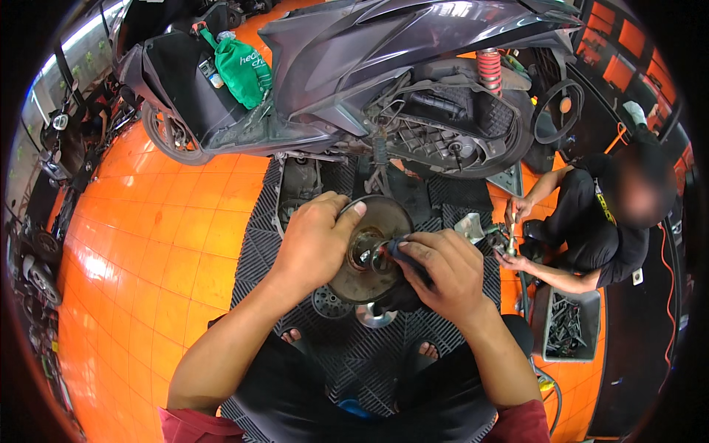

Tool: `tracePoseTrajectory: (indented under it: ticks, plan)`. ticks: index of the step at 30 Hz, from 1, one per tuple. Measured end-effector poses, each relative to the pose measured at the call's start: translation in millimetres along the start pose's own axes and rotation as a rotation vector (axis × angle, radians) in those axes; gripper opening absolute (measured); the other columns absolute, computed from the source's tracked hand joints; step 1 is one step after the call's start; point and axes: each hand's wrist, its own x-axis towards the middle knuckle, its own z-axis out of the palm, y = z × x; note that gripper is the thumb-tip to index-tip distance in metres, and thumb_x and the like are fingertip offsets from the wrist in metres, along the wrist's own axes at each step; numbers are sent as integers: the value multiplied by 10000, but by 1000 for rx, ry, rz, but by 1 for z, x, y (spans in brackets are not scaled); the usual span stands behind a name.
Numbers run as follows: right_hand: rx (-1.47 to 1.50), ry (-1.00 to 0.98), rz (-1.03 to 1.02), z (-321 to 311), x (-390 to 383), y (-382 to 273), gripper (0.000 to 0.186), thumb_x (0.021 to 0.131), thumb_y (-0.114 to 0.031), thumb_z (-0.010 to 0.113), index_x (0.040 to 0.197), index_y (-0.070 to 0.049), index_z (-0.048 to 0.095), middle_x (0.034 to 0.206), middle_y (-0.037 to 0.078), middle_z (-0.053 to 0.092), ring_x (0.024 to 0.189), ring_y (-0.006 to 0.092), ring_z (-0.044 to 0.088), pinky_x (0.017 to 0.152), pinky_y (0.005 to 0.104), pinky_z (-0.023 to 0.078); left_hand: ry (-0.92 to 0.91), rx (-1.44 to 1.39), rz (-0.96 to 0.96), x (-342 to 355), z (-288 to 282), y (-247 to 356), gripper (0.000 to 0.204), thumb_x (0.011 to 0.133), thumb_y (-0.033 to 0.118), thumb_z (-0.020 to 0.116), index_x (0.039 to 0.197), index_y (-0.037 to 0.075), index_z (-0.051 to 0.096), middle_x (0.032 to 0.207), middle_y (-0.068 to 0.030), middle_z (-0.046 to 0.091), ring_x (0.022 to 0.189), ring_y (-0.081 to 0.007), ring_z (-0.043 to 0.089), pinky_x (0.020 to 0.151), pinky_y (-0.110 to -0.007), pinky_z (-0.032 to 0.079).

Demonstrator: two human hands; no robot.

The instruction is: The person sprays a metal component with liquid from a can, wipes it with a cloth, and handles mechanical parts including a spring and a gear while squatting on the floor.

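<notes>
Above the mat, between my knees, I hold a worn metal pulley disc (pixel 388 210) with a greasy hub at its centre. My left hand (pixel 314 240) is closed on its left rim, thumb over the upper face. My right hand (pixel 447 269) pinches a small dark-blue piece, perhaps a rag, against the hub; its full shape is hidden by my fingers. Below the disc lie a round metal part with holes (pixel 330 303) and a shiny metal part (pixel 377 316), partly covered. Ahead stands a dark scooter (pixel 325 81) with its transmission case (pixel 436 140) uncovered.
A long metal cover (pixel 299 184) lies on the black ribbed mat (pixel 255 255). At right a co-worker (pixel 602 214) crouches, holding a tool, near a grey bin (pixel 548 325) of metal pieces. Motorcycles (pixel 55 170) line the left. A green bag (pixel 240 70) hangs on the scooter.
</notes>
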Motion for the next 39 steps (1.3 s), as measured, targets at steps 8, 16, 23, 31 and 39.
tracePoseTrajectory:
  ticks: [8, 16, 23, 31, 39]
  plan:
    - [-65, -71, -124, 10, -15, -4, 235, 756, -122, 642, 972, -27, 656, 886, 62, 617, 736, 198, 597, 626, 316, 493, -94, 146, 120, -13, 2, 6, 251, 950, 163, 581, 848, -66, 586, 817, -224, 580, 811, -428, 585, 697, -475, 435]
    - [107, 103, 204, 28, -24, -8, 138, 819, -86, 712, 907, -11, 636, 771, 102, 585, 662, 250, 593, 602, 343, 484, 37, 153, 119, -21, -1, 25, 218, 957, 116, 603, 879, -86, 587, 783, -184, 517, 690, -357, 527, 653, -396, 428]
    - [1052, 30, 1301, 67, -37, -21, 182, 893, -174, 717, 874, -6, 649, 770, 56, 661, 690, 138, 605, 615, 283, 444, 80, 186, 170, -15, 7, 23, 198, 939, 92, 625, 870, -91, 600, 774, -180, 516, 708, -361, 550, 654, -388, 428]
    - [1254, -355, 1243, 4, -19, 3, 441, 807, -93, 767, 1208, 35, 635, 1136, 141, 661, 1047, 179, 618, 919, 285, 485, 77, 79, 10, 2, -12, -8, 297, 967, 181, 615, 857, -93, 580, 747, -160, 498, 679, -243, 467, 681, -370, 425]
    - [1060, -94, 1297, -53, -4, 19, 557, 905, -395, 706, 1216, 60, 621, 1102, 148, 677, 1013, 202, 651, 870, 335, 525, 49, 38, -29, 9, -9, -15, 318, 963, 222, 604, 855, -74, 566, 804, -227, 533, 735, -396, 528, 710, -433, 433]
